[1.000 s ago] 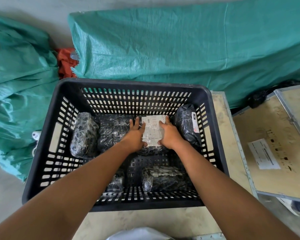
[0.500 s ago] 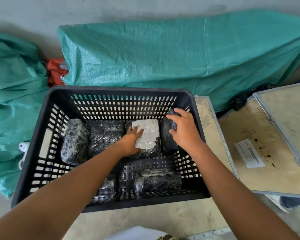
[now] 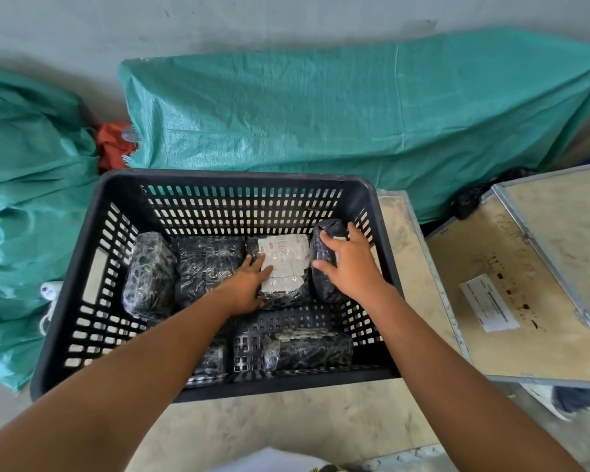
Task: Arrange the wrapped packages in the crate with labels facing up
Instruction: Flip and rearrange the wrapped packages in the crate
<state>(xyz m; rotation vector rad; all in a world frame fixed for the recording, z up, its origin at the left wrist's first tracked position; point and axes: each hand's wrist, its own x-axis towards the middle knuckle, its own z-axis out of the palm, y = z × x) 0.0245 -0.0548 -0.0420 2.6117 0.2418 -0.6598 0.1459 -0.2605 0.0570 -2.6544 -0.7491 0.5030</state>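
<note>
In the crate point(image 3: 65, 301), the right hand point(image 3: 349, 267) has left the labelled package point(image 3: 281, 267) and now grips the rightmost package point(image 3: 326, 264); the left hand point(image 3: 247, 284) stays flat, open, on the labelled one.

You've got one view only, the head camera, so nothing overlaps with a second angle. It looks forward and steeply down from above your own arms, which run in from the bottom corners. The wide lens bows the edges. The black crate point(image 3: 92, 233) sits centre frame, close in, and you see straight down into it. Beyond it the view reaches the green tarp point(image 3: 355, 124) and the grey wall point(image 3: 218, 25) at the top; the wooden panel point(image 3: 511, 301) cuts in at the right edge.
</note>
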